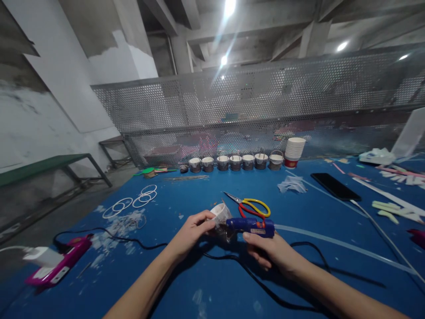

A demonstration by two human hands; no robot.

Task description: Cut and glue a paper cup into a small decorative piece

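Blue counter point(186, 197) spreads under the right hand point(269, 250), its grip wrapped around a glue gun point(250, 226) lying sideways; at its left-pointing tip, the left hand's point(194, 228) grip pinches a smaller cup point(222, 215), contact unclear.

Smooth plastic glue gun point(252, 227), matt paper cup point(220, 214)

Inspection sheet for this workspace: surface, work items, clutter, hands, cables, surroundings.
Surface: blue tabletop, whitish scraps at left.
Work items: small cup, blue glue gun with translucent strip behind it.
Clutter: scissors, white rings, phone, seven small buckets, stacked paper cups.
Hands: left hand holds small cup; right hand grips glue gun.
Cables: black cord from magenta power strip passes under left forearm; white cable at phone.
Surroundings: perforated panel behind, green bench left.
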